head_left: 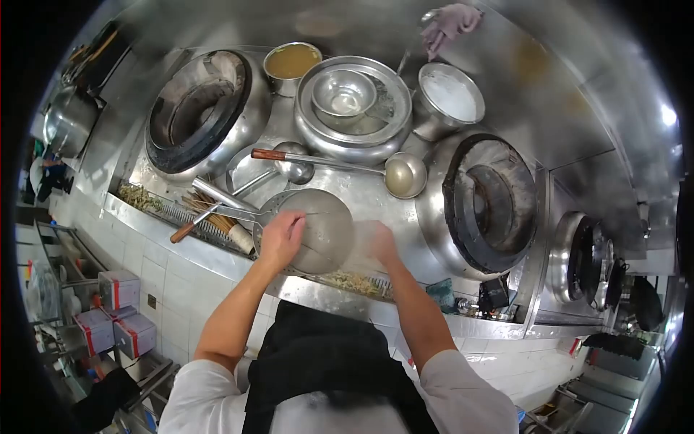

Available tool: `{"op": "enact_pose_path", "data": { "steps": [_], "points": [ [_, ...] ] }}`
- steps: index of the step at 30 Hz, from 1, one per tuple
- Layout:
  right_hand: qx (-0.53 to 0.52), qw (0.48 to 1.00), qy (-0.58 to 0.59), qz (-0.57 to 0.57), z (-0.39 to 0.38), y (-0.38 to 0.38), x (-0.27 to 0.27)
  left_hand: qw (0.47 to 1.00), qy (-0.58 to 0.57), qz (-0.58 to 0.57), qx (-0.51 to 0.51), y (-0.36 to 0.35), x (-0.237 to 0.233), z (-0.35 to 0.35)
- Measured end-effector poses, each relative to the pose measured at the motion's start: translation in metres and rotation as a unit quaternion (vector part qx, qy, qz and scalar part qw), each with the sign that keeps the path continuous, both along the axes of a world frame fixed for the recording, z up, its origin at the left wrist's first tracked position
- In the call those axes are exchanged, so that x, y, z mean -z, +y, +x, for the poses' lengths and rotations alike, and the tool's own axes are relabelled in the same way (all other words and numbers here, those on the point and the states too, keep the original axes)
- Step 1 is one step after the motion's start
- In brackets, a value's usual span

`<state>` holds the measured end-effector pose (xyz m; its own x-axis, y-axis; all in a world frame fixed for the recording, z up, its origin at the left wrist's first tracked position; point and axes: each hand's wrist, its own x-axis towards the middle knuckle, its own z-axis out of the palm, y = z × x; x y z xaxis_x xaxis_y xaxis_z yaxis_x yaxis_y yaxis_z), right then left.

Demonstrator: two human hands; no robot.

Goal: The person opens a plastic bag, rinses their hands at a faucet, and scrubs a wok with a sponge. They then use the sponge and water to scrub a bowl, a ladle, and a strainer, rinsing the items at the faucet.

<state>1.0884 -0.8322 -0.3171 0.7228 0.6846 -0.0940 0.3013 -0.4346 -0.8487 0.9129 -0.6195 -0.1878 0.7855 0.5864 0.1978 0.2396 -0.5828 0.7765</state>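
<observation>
A round grey mesh strainer (322,231) lies near the front edge of the steel counter. Over its left rim is my left hand (283,235), its fingers drawn together; what they hold, if anything, is too small to name. My right hand (372,239) is at the strainer's right rim, smeared by motion, so its fingers cannot be made out. A ladle (405,175) with a wooden handle lies behind the strainer, holding a pale liquid. Another round metal ladle (295,170) rests to its left.
Large burners stand at left (195,116) and right (495,202). Behind are a metal bowl (344,94) on a round basin, a pot of brown liquid (292,61) and a pot of white contents (452,94). Food scraps (354,283) lie in the front gutter. A person crouches far left.
</observation>
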Motion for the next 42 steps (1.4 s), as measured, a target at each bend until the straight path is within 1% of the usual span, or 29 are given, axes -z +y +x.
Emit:
{"op": "enact_pose_path", "data": {
  "steps": [1, 3, 4, 6, 7, 8, 9, 11, 12, 13, 15, 16, 17, 19, 20, 21, 22, 23, 24, 25, 26, 28, 30, 31, 33, 35, 38, 41, 42],
  "points": [
    [-0.006, 1.000, -0.001, -0.006, 0.007, -0.003, 0.000, 0.998, 0.005, 0.052, 0.027, 0.010, -0.001, 0.010],
    [0.051, 0.973, 0.224, -0.004, 0.019, -0.004, -0.004, 0.990, 0.009, 0.131, 0.049, 0.034, 0.005, 0.039],
    [0.048, 0.974, 0.222, -0.008, 0.017, -0.002, -0.015, 0.982, -0.008, 0.184, 0.048, 0.046, 0.008, 0.055],
    [0.103, 0.985, 0.009, -0.141, 0.011, 0.003, -0.054, 0.971, -0.031, 0.233, 0.046, 0.067, 0.017, 0.088],
    [0.103, 0.984, 0.004, -0.145, 0.009, 0.004, -0.049, 0.946, 0.014, 0.320, 0.055, 0.077, 0.024, 0.102],
    [0.076, 0.984, -0.114, -0.115, 0.005, 0.004, -0.039, 0.911, 0.060, 0.403, 0.063, 0.084, 0.031, 0.111],
    [0.047, 0.968, -0.231, -0.083, 0.001, 0.002, -0.031, 0.913, 0.055, 0.399, 0.063, 0.089, 0.040, 0.120],
    [-0.003, 0.943, -0.300, -0.142, -0.029, 0.005, -0.014, 0.906, 0.214, 0.327, 0.160, 0.093, 0.052, 0.136],
    [-0.056, 0.911, -0.359, -0.197, -0.041, 0.006, -0.010, 0.900, 0.204, 0.342, 0.178, 0.090, 0.052, 0.137],
    [-0.052, 0.908, -0.365, -0.201, -0.047, 0.003, -0.011, 0.902, 0.196, 0.341, 0.180, 0.088, 0.053, 0.139],
    [-0.004, 0.930, -0.285, -0.234, -0.054, 0.001, -0.011, 0.903, 0.185, 0.320, 0.218, 0.087, 0.055, 0.136],
    [0.040, 0.923, -0.243, -0.297, -0.060, 0.007, -0.023, 0.908, 0.197, 0.280, 0.241, 0.088, 0.043, 0.131],
    [0.041, 0.923, -0.240, -0.297, -0.061, 0.007, -0.023, 0.907, 0.199, 0.280, 0.243, 0.090, 0.031, 0.121],
    [0.049, 0.913, -0.160, -0.371, -0.046, 0.003, -0.027, 0.883, 0.291, 0.186, 0.318, 0.095, 0.011, 0.105],
    [0.051, 0.914, -0.161, -0.369, -0.039, -0.001, -0.020, 0.896, 0.261, 0.157, 0.323, 0.099, 0.012, 0.096],
    [0.108, 0.927, -0.122, -0.338, -0.030, -0.005, -0.010, 0.896, 0.260, 0.160, 0.322, 0.101, 0.003, 0.089],
    [0.164, 0.935, -0.083, -0.303, -0.021, -0.006, -0.006, 0.881, 0.302, 0.123, 0.341, 0.104, -0.013, 0.080],
    [0.161, 0.937, -0.082, -0.299, -0.013, -0.010, -0.004, 0.863, 0.346, 0.085, 0.357, 0.107, -0.022, 0.071],
    [0.162, 0.962, -0.120, -0.183, -0.002, -0.010, -0.007, 0.865, 0.349, 0.087, 0.349, 0.110, -0.014, 0.062],
    [0.161, 0.973, -0.155, -0.064, 0.010, -0.009, -0.011, 0.882, 0.280, 0.035, 0.378, 0.114, 0.001, 0.051],
    [0.157, 0.974, -0.154, -0.058, 0.020, -0.005, -0.025, 0.890, 0.207, -0.017, 0.407, 0.115, 0.014, 0.041],
    [0.251, 0.948, -0.170, -0.098, 0.041, 0.007, -0.081, 0.874, 0.287, -0.096, 0.380, 0.111, 0.031, 0.026],
    [0.231, 0.951, -0.202, -0.034, 0.079, 0.013, -0.119, 0.819, 0.370, -0.289, 0.330, 0.103, 0.000, 0.012],
    [0.261, 0.932, -0.252, -0.019, 0.103, 0.022, -0.134, 0.808, 0.376, -0.331, 0.311, 0.097, 0.000, 0.005],
    [0.270, 0.930, -0.234, 0.088, 0.149, 0.047, -0.176, 0.800, 0.382, -0.368, 0.281, 0.087, 0.005, -0.007],
    [0.270, 0.907, -0.310, 0.093, 0.206, 0.067, -0.191, 0.780, 0.384, -0.437, 0.231, 0.077, 0.012, -0.017],
    [0.236, 0.915, -0.317, -0.075, 0.282, 0.088, -0.198, 0.790, 0.385, -0.437, 0.193, 0.058, 0.010, -0.028],
    [0.173, 0.909, -0.325, -0.196, 0.352, 0.101, -0.163, 0.810, 0.384, -0.415, 0.158, 0.043, 0.011, -0.036],
    [0.126, 0.900, -0.309, -0.281, 0.370, 0.105, -0.151, 0.810, 0.367, -0.430, 0.153, 0.038, 0.013, -0.039]
  ]
}}
